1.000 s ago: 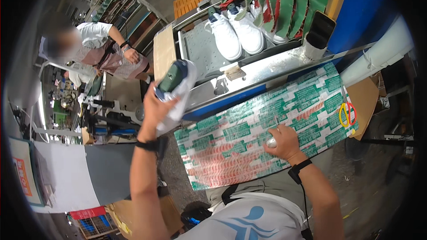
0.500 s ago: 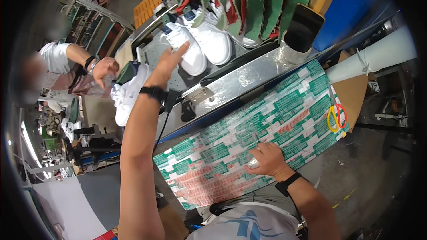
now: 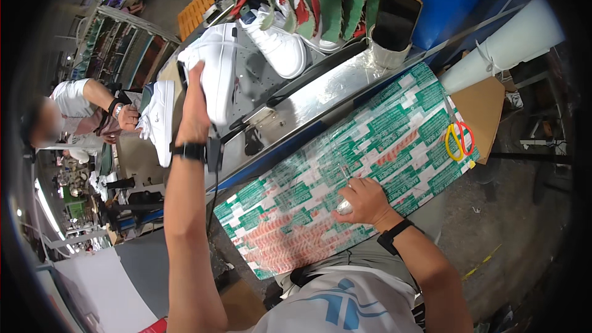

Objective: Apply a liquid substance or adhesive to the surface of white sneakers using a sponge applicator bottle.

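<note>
My left hand (image 3: 194, 108) grips a white sneaker (image 3: 219, 71), lifted and tilted over the grey conveyor, its pale sole edge facing right. Part of that hand is hidden behind the shoe. Closed low over the green-and-white covered board (image 3: 308, 209), my right hand (image 3: 368, 200) holds a slim pointed tool (image 3: 344, 208) with a pale, shiny handle; a thin metal tip shows beyond the fingers. Another white sneaker (image 3: 280, 49) rests on the conveyor, farther right, partly under the hanging strips.
A co-worker's hand (image 3: 128, 117) is at another white sneaker (image 3: 161, 120) on the left. Frayed green and red strips (image 3: 333, 3) hang over the conveyor. A phone (image 3: 396, 17) stands in a wrapped holder. Scissors (image 3: 459, 140) with yellow and red handles lie at the board's right end.
My left hand has taken hold of the nearer sneaker and raised it off the conveyor, toward the left. The co-worker's sneaker has turned more upright. My right hand keeps its tool over the board.
</note>
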`<state>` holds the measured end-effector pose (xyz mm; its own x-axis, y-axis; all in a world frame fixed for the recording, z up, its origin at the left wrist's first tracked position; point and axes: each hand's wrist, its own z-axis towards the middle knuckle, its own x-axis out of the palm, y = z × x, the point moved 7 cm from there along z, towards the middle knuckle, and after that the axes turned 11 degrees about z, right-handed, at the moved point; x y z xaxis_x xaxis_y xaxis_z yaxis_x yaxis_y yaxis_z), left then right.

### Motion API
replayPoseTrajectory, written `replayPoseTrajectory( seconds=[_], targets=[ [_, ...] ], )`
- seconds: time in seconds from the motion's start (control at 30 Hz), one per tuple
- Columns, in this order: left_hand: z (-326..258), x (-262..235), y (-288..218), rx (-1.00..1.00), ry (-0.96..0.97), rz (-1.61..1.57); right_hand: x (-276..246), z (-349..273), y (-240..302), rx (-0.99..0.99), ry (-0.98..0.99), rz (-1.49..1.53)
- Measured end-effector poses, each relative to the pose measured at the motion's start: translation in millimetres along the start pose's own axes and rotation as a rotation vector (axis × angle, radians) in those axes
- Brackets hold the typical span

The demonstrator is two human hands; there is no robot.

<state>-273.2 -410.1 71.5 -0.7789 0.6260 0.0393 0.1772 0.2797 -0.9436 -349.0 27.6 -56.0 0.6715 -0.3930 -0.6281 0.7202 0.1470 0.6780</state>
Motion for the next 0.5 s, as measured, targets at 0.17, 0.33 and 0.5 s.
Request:
replayPoseTrajectory(
  seconds=[0.17,0.33,0.5],
  targets=[
    [-190.2,-22.0,46.7,0.074,-0.195,0.009,-1.5,-2.7,3.0,0.024,-0.004,0.051],
    [-329.9,26.0,134.3,0.037,-0.440,0.503,-6.1,0.3,-4.8,0.030,-0.040,0.005],
    [-364.5,84.3,227.6,0.064,-0.495,0.665,-1.0,8.5,1.5,0.025,0.022,0.013]
  ],
)
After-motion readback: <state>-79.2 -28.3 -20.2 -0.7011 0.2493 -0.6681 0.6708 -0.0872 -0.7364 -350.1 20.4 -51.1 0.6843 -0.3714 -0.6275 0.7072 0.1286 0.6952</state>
